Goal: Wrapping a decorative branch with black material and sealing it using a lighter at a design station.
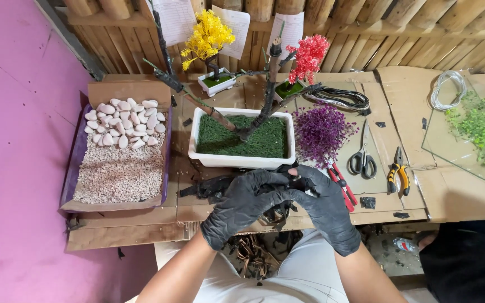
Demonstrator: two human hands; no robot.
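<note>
Left hand [242, 203] and right hand [324, 205], fingers pinching black tape [301, 183]; risk: elbows crowd planter [242, 140], could topple its tree [268, 95]

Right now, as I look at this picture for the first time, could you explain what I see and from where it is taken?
The one picture comes from a camera on a person's head, looking down. There is no machine: the left hand and right hand wear black gloves and together hold a small dark piece; what it is cannot be told. On the cardboard-covered table stands a white planter with green moss and bare dark branches. Left of it is a box of pebbles. To the right lie purple foliage, scissors and pliers.
</note>
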